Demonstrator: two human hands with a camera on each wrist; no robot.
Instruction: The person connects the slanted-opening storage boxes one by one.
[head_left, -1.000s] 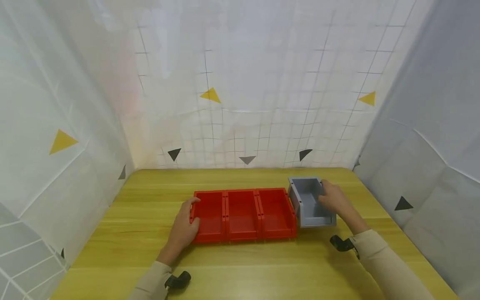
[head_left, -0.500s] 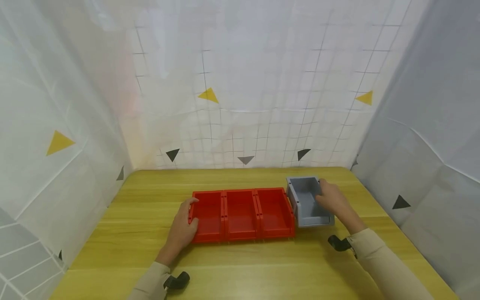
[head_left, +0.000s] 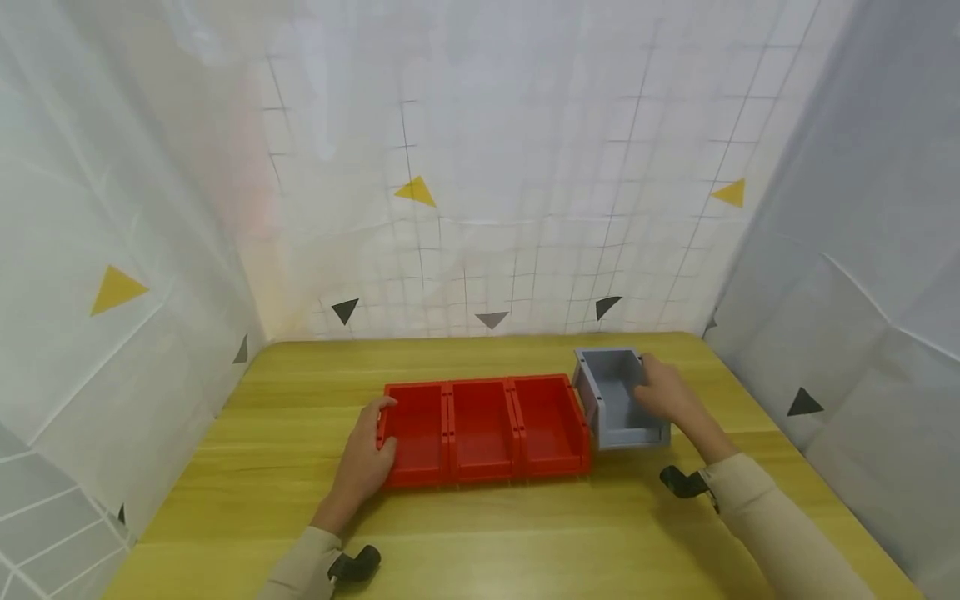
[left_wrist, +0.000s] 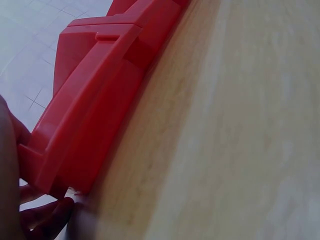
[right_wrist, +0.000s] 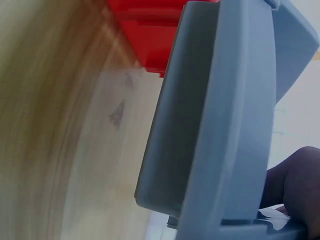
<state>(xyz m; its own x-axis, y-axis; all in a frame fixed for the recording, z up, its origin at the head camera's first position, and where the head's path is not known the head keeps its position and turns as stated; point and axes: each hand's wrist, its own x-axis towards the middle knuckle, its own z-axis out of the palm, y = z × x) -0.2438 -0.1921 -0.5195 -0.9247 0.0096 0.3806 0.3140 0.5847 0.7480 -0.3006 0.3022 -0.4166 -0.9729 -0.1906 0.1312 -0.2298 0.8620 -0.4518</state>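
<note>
Three red storage bins stand joined in a row: a left one (head_left: 418,446), a middle one (head_left: 483,442) and a right one (head_left: 551,437). My left hand (head_left: 362,460) grips the outer side wall of the left bin, its thumb over the wall near the front. At the row's right end is a grey-blue storage bin (head_left: 634,438), its left side close against the right red bin. My right hand (head_left: 666,393) pinches its right wall, thumb inside. In the right wrist view the grey bin (right_wrist: 235,125) sits higher than the red one (right_wrist: 150,35).
A wood-grain table (head_left: 480,550) extends in front of and behind the row. White sheeting (head_left: 480,167) with yellow and dark triangles hangs behind and at both sides. Each wrist carries a black camera mount, such as the left one (head_left: 355,564).
The grey bin has risen very slightly in the head view with my right hand still gripping it. My left hand and the red bins stay as they were, apart from a small head shift.
</note>
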